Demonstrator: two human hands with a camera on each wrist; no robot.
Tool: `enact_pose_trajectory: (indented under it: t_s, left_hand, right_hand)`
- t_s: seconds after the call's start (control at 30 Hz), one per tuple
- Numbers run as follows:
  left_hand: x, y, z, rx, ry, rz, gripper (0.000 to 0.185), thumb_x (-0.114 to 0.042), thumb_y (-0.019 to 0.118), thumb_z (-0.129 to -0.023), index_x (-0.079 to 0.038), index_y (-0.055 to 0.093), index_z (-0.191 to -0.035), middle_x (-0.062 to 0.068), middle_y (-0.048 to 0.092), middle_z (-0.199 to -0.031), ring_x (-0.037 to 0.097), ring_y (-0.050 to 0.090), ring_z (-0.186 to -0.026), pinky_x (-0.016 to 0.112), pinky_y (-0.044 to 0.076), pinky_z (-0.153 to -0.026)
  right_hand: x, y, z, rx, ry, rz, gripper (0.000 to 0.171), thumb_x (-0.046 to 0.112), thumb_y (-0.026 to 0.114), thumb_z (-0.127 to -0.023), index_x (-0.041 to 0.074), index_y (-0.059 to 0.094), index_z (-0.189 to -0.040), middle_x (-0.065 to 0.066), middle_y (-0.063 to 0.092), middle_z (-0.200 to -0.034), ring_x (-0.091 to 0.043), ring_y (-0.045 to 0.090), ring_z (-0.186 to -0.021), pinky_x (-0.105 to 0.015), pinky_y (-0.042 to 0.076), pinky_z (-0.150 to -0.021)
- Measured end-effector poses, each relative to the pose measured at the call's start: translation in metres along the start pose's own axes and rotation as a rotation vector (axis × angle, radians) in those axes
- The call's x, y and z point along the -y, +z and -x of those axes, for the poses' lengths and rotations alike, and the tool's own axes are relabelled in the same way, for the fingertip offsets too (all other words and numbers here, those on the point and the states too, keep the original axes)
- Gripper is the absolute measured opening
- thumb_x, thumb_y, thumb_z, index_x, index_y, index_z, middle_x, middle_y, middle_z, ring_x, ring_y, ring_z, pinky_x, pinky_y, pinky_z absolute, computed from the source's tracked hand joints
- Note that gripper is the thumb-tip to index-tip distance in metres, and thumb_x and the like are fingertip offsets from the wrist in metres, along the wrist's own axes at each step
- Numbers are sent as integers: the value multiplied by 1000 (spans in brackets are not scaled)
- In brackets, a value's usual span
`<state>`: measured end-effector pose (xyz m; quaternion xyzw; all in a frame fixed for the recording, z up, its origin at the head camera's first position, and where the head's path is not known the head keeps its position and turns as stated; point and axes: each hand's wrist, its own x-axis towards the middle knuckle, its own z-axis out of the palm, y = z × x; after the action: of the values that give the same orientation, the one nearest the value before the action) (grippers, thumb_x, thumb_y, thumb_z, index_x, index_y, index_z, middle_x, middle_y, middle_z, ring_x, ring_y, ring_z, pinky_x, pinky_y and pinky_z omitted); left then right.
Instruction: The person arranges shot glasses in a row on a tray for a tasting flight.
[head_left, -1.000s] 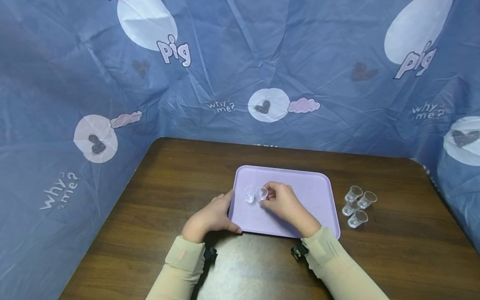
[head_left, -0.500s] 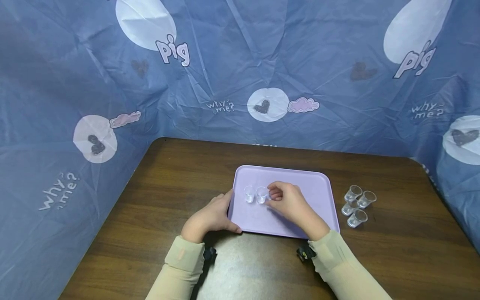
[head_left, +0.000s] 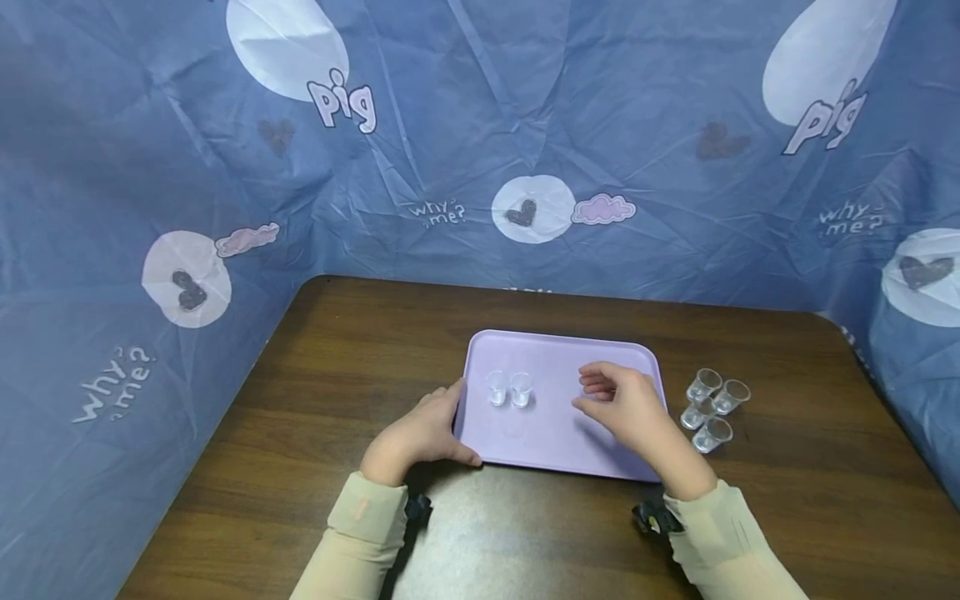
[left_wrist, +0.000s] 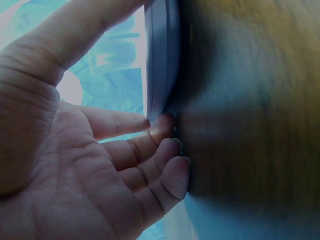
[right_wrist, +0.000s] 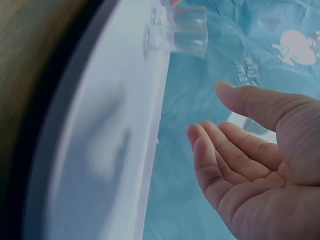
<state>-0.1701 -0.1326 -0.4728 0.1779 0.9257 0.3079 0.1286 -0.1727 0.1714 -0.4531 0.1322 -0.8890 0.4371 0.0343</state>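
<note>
Wooden table (head_left: 337, 350), two cups (head_left: 509, 388) left of right-hand fingers (head_left: 596, 385) (apart)

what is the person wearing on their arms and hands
Both arms are in long beige sleeves: the left sleeve and the right sleeve. The left hand and right hand are bare, with no gloves or rings visible. A small black device is strapped at each wrist.

Brown wood-grain table (head_left: 352, 358), rounded far corners. Blue crinkled backdrop sheet (head_left: 465, 125) wraps the back and both sides, printed with white ovals, dark hearts, pink clouds, "pig" and "why me?" text. 4 clear cups (head_left: 708, 408) clustered on the table, just beside the tray's right edge.
</note>
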Motion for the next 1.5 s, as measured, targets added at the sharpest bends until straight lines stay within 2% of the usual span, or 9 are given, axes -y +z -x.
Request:
enact_pose_trajectory:
  t_s: [0.2,0.33,0.67,0.93,1.0,1.13,1.27,1.37,1.5]
  left_hand:
    - [0,0,0,8,-31,2,122,-30,101,-59,1,33,-156,22,56,-124,38,52,-117,50,43,-100]
    - [1,0,0,5,-27,6,122,-30,101,-58,0,33,-155,21,57,-122,38,52,-116,51,43,-99]
    - [2,-1,0,8,-33,12,122,-30,101,-59,0,33,-156,20,57,-122,37,53,-115,50,44,-99]
    - [1,1,1,11,-37,19,123,-30,101,-59,0,32,-156,21,56,-123,37,52,-116,50,43,-99]
    - [1,1,1,11,-37,20,123,-30,101,-59,0,32,-156,20,56,-122,36,52,-115,50,44,-98]
    - [-1,0,1,12,-34,19,122,-29,101,-59,0,33,-155,19,56,-120,35,53,-113,50,44,-98]
    - [-2,-1,2,13,-28,23,122,-29,101,-59,0,33,-155,19,57,-119,35,53,-112,50,44,-97]
    - [-2,-1,1,11,-24,26,122,-29,101,-59,1,33,-156,19,57,-119,35,53,-112,50,44,-97]
    - [-1,-1,0,5,-19,25,122,-29,101,-58,0,33,-155,18,57,-117,33,54,-109,49,45,-96]
  right_hand:
    - [-7,-22,12,-55,-2,44,36,3,84,-83,-5,70,-115,-18,72,-104,-29,71,-91,-39,57,-80]
    - [-13,-38,21,-82,8,55,36,4,83,-84,-5,70,-116,-18,72,-104,-29,71,-92,-37,57,-80]
    - [-22,-68,39,-166,25,106,39,4,85,-82,-5,70,-117,-15,73,-101,-31,71,-90,-15,52,-73]
    - [-30,-88,55,-239,48,175,41,7,87,-81,-4,70,-116,-17,73,-101,-27,71,-88,-12,50,-71]
    - [-34,-93,58,-250,44,183,42,8,88,-81,-5,70,-117,-17,73,-101,-24,72,-87,-11,50,-71]
    - [-40,-100,65,-259,62,190,44,10,89,-80,-5,70,-117,-18,74,-101,-9,70,-84,-10,49,-70]
    - [-45,-105,71,-288,83,192,45,8,89,-79,-6,70,-117,-20,73,-100,7,63,-83,-8,48,-71]
    - [-48,-108,76,-311,92,193,46,9,89,-79,-7,70,-117,-20,73,-101,12,60,-83,-8,47,-72]
    - [-53,-111,82,-320,98,194,47,10,90,-79,-7,70,-117,-21,73,-101,10,62,-84,-7,47,-71]
